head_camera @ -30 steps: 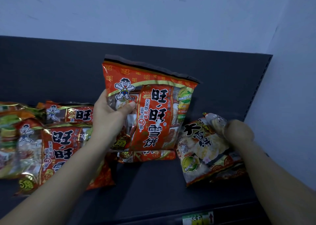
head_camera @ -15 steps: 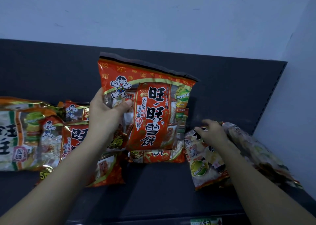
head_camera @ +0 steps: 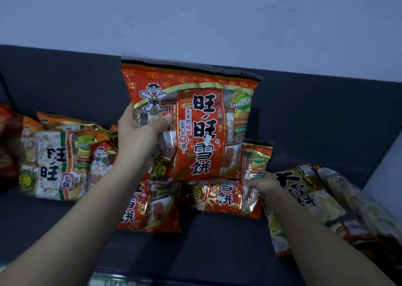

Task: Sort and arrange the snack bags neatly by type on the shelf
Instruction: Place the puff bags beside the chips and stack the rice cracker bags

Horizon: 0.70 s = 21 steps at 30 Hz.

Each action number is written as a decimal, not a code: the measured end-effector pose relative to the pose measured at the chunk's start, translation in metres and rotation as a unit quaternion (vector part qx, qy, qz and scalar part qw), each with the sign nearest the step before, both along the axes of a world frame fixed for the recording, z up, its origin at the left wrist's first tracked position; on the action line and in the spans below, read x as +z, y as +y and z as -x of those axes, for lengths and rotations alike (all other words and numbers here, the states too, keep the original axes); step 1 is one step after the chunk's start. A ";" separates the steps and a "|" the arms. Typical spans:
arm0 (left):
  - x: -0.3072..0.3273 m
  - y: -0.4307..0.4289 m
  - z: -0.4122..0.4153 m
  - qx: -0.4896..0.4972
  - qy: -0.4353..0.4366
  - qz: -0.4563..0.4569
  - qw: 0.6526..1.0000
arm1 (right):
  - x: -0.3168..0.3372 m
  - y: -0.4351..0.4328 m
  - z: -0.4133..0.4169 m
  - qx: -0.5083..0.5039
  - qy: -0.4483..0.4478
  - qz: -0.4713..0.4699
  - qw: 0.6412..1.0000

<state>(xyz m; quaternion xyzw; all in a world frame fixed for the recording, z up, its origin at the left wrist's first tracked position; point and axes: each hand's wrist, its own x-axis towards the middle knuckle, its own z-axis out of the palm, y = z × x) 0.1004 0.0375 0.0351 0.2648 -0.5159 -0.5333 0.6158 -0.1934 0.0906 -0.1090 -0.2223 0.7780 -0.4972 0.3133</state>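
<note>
Bare shelf (head_camera: 217, 242) front centre; bags (head_camera: 65, 166) crowd sides.

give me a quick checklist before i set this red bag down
1. Grip of left hand on held red bag: ok, thumb across its front, bag upright.
2. Hold of right hand: cannot tell, fingers at the edge of the flat red bags, grip hidden.
3. Matching type below: ok, the flat red bags carry the same print.
4. Stack tidy: not ok, they lie askew and overlap.
5. Types separated: not ok, a small red bag overlaps the green-striped bag at left.
</note>
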 end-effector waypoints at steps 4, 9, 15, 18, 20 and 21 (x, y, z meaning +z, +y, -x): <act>-0.003 -0.005 -0.001 -0.005 0.001 -0.012 1.000 | -0.007 -0.003 -0.007 -0.031 0.058 0.074 0.995; -0.005 -0.009 0.001 -0.020 0.001 -0.024 1.000 | -0.015 -0.011 -0.009 -0.033 0.030 0.135 0.990; -0.011 -0.011 0.004 -0.032 -0.023 -0.026 0.999 | -0.020 -0.024 0.002 -0.017 0.050 0.086 0.995; -0.015 -0.010 0.007 -0.059 -0.026 -0.045 0.997 | -0.016 -0.019 0.000 -0.045 0.054 0.072 0.995; -0.021 -0.007 0.013 -0.083 -0.025 -0.063 0.994 | -0.006 -0.012 0.001 -0.109 0.113 0.066 0.985; -0.026 -0.005 0.017 -0.096 -0.029 -0.073 0.992 | 0.004 -0.006 0.000 -0.144 0.133 0.081 0.977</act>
